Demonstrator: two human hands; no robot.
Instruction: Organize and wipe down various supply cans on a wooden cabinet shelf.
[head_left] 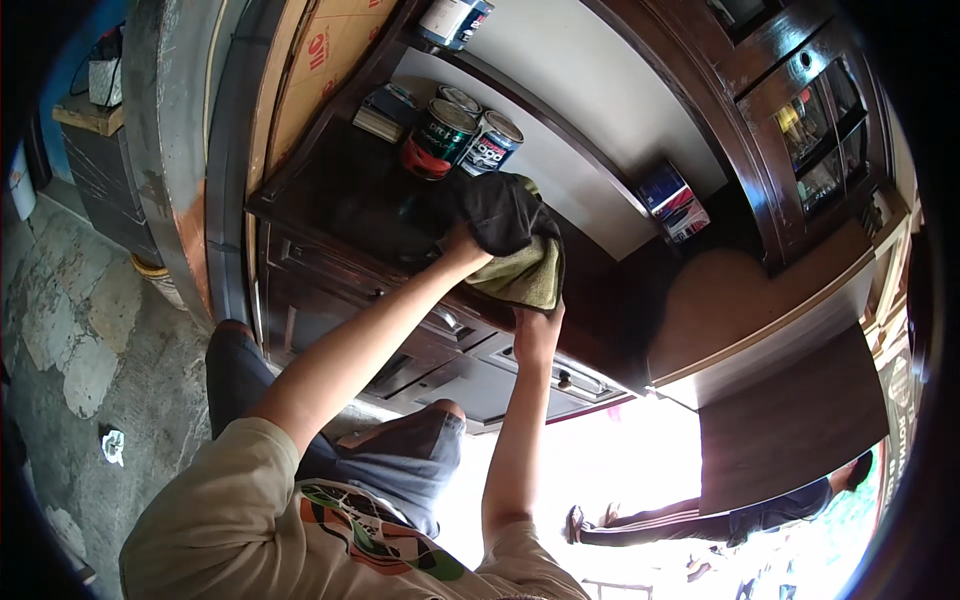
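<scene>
My two bare hands were at a cloth bundle [540, 262], black and olive green, just above the front edge of a dark wooden cabinet [340, 200]. My left hand [465, 250] was tucked against its black part; my right hand [538, 328] was at the lower edge of its olive part. The cloth covered the fingers of both, so I could not tell whether either hand was clamped on it or loose. The hands were apart, the left higher. Behind the cloth stood a green-and-red can [439, 140], a blue-and-white can [492, 144] and a third can [460, 98], partly hidden. Drawers [450, 322] lined the cabinet's front. At lower right, in bright light, was another person [760, 515] in dark clothes.
</scene>
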